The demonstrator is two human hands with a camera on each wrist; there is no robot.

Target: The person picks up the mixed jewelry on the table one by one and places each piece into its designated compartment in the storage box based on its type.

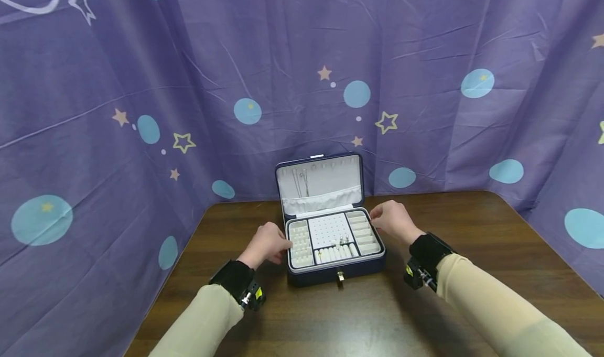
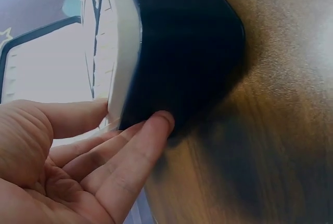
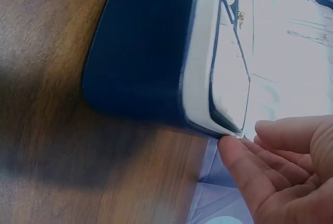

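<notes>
A dark blue jewelry box [image 1: 311, 278] stands on the table with its lid [image 1: 337, 176] raised. Necklaces [image 1: 305, 181] hang inside that lid. Within the white-lined tray are a dotted earring panel [image 1: 325, 228] with a few small earrings [image 1: 344, 240], ring rolls [image 1: 336, 253] and side compartments [image 1: 363, 231]. My left hand [image 1: 266, 244] grips the box's left side, thumb at the pale rim and fingers against the dark wall in the left wrist view. At the rear right corner, my right hand [image 1: 394, 220] pinches the rim between thumb and fingers.
The brown wooden table [image 1: 330, 320] extends around the box. Behind it and at both sides hangs a purple curtain [image 1: 424, 84] with stars and blue circles. A metal clasp [image 1: 341, 276] sits on the box front.
</notes>
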